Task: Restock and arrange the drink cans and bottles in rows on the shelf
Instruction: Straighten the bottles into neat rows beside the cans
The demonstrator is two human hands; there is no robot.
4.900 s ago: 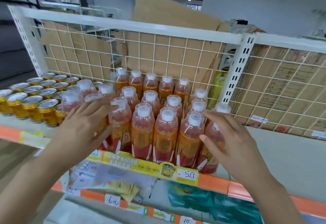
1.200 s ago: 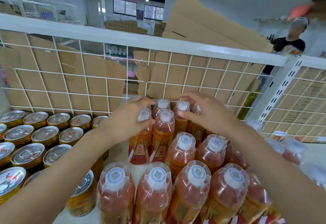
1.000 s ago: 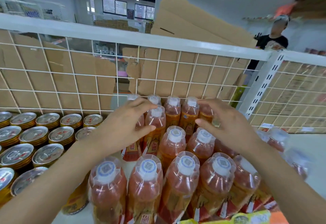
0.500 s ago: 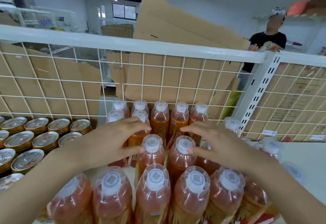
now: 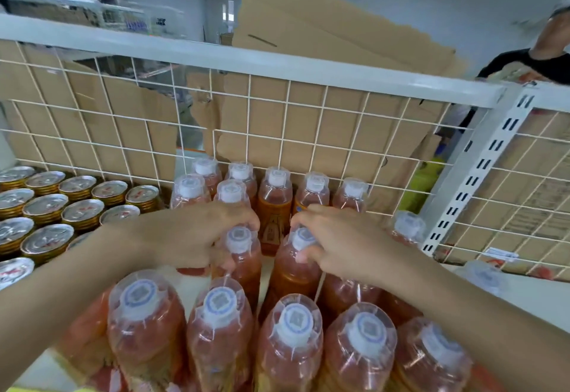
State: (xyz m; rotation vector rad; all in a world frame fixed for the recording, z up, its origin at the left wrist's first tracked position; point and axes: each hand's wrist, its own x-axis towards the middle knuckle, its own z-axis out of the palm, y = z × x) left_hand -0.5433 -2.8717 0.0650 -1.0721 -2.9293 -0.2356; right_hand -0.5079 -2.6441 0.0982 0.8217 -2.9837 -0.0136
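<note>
surface: white shelf [image 5: 543, 299], flat, with a bare patch at its right end. the back wall is a white wire grid [image 5: 277, 120] under a grey top rail [image 5: 246, 61]. flattened cardboard [image 5: 324, 31] stands behind the grid and rises over the rail. a slotted upright post [image 5: 481, 169] closes the bay on the right. beyond: pale walls, ceiling strip lights, a person in a black sleeve [image 5: 524, 63] at far right.

stock: gold cans [image 5: 46, 206] in rows at left, lids up, packed close. orange drink bottles in the middle, caps up: back row [image 5: 274, 194] against the grid, front row [image 5: 296, 345] nearest the camera.

left hand [image 5: 197, 234]: fingers curled round the neck of the left middle bottle [image 5: 243, 262].
right hand [image 5: 336, 243]: fingertips and thumb pinch the cap of the right middle bottle [image 5: 293, 271].
both bottles are upright between the two rows, with a narrow strip of white shelf between them.

edges: the cans sit just beside the left wrist. a stray bottle [image 5: 407, 228] stands near the post, blurred; cannot tell whether it touches. open room lies to the right, on the bare patch.
</note>
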